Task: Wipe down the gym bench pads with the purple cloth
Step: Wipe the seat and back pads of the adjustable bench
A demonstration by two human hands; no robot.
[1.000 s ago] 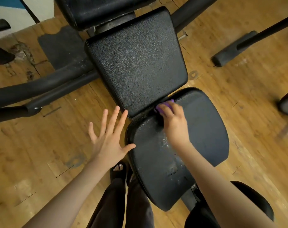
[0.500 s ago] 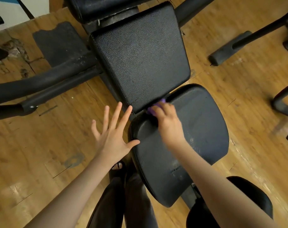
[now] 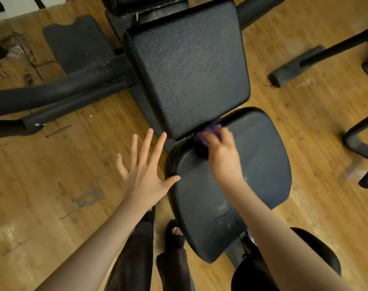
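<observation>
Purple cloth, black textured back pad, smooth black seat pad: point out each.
Purple cloth (image 3: 208, 131): head view, bunched part showing past the right hand's fingers.
Black textured back pad (image 3: 189, 66): head view, middle of its surface.
Smooth black seat pad (image 3: 263, 164): head view, bare right half.

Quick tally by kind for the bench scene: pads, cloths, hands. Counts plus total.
Bench pads: 2, the back pad and the seat pad
Purple cloth: 1, held in the right hand's grip
Hands: 2, the left hand open and spread, the right hand closed on the cloth
Total: 5
</observation>
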